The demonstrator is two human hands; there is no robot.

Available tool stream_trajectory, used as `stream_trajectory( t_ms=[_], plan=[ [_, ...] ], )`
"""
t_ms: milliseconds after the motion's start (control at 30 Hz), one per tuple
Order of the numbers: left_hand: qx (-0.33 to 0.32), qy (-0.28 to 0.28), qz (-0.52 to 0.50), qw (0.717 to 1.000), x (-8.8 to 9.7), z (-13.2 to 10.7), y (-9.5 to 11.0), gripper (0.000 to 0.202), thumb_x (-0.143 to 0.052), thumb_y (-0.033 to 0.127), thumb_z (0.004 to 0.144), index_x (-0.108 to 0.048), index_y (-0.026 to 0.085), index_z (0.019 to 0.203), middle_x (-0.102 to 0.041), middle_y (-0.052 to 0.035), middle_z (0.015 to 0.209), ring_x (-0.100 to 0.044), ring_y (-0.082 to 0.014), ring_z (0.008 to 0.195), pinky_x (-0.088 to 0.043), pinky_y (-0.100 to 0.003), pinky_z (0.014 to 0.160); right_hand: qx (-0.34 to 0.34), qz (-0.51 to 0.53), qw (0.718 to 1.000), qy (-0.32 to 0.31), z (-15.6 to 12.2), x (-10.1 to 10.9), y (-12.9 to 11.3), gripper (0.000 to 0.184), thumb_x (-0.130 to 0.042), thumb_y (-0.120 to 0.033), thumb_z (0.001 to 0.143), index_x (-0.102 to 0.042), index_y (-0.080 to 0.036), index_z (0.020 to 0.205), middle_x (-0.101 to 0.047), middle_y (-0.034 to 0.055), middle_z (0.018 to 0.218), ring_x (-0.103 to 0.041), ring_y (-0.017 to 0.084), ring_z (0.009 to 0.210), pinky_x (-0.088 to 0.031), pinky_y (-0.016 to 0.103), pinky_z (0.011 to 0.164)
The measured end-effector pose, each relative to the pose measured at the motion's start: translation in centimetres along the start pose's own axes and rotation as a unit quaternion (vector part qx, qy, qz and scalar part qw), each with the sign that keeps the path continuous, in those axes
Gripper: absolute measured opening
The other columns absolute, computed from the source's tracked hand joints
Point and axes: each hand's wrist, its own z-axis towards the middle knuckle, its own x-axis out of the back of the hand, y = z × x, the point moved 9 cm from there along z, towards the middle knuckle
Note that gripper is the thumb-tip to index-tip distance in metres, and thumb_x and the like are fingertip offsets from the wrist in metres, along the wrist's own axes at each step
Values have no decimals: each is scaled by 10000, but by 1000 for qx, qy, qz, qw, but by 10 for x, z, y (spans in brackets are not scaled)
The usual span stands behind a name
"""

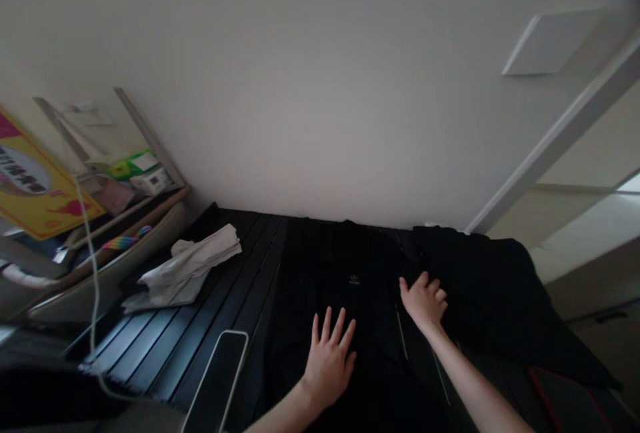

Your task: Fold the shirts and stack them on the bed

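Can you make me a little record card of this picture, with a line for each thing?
Left hand: lying flat on a black jacket
Right hand: on the jacket too, fingers a bit curled
Jacket: has zip lines and a tiny logo
Beside the jacket: a phone on black slats
Rest: a crumpled white cloth, a white cable, a yellow sign, a white wall

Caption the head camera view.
Left hand and right hand rest on a black zippered jacket on a slatted surface, beside a crumpled white cloth and a smartphone.
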Motion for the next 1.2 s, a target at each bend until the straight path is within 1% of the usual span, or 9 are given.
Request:
stream_trajectory(
  t_ms=[167,300,400,500,633,767,933,1067,1200],
  plan=[
    [6,18,6,1000,6,-10,5,587,-374,413,933,-173,406,1485,-121,61,1561,-66,-266,1454,-114,-566,1190,60,10,998,-30,7,6,-22,364,-413,-286,910,-559,-71,1166,-520,236,1237,-423,360,1225,-367,483,938],
    [0,18,10,1000,8,-20,7,593,-408,422,923,-196,423,1477,-135,59,1559,-104,-279,1451,-112,-593,1180,44,51,996,-63,22,20,-28,347,-394,-286,906,-578,-79,1117,-625,210,1028,-600,314,996,-456,425,791],
    [-6,33,7,999,8,-34,7,628,-448,389,913,-184,422,1481,-138,60,1564,-122,-289,1450,-135,-600,1171,27,85,994,-67,37,39,-36,365,-447,-331,871,-563,-112,1139,-646,179,947,-641,290,871,-474,385,697],
    [21,109,-6,994,17,-48,-2,649,-421,252,920,-158,340,1506,-156,19,1578,-143,-279,1449,-204,-567,1158,48,123,990,-42,45,62,-60,310,-505,-299,825,-568,-149,1089,-641,157,968,-633,277,899,-464,373,732],
    [93,244,-81,962,31,-64,-26,583,-380,208,944,-195,228,1497,-232,-79,1565,-214,-251,1432,-307,-492,1121,133,191,972,-9,32,76,-124,212,-470,-235,822,-538,-171,1012,-625,122,946,-609,265,911,-439,382,786],
    [109,298,-155,936,34,-71,-40,535,-389,213,946,-241,215,1461,-311,-117,1522,-288,-243,1400,-334,-473,1102,255,274,927,-14,-8,60,-214,187,-448,-158,783,-504,-192,958,-614,101,976,-589,239,958,-433,374,836],
    [108,327,-191,919,37,-76,-45,528,-386,187,933,-254,199,1444,-332,-146,1497,-301,-262,1390,-334,-491,1092,373,344,857,-87,-71,9,-304,189,-452,-77,724,-518,-217,832,-587,109,1192,-518,216,1192,-401,406,992],
    [103,328,-204,917,35,-76,-48,516,-381,173,931,-267,210,1434,-341,-140,1490,-310,-255,1383,-339,-488,1090,413,358,823,-158,-110,-33,-331,256,-468,4,663,-555,-214,763,-605,64,1241,-536,191,1210,-402,391,1031],
    [104,321,-214,917,34,-77,-50,514,-388,166,925,-285,208,1428,-345,-145,1486,-319,-260,1377,-347,-492,1085,408,376,816,-159,-117,-41,-336,361,-412,39,684,-601,-187,893,-476,102,1418,-496,196,1266,-396,388,1058]
  ],
)
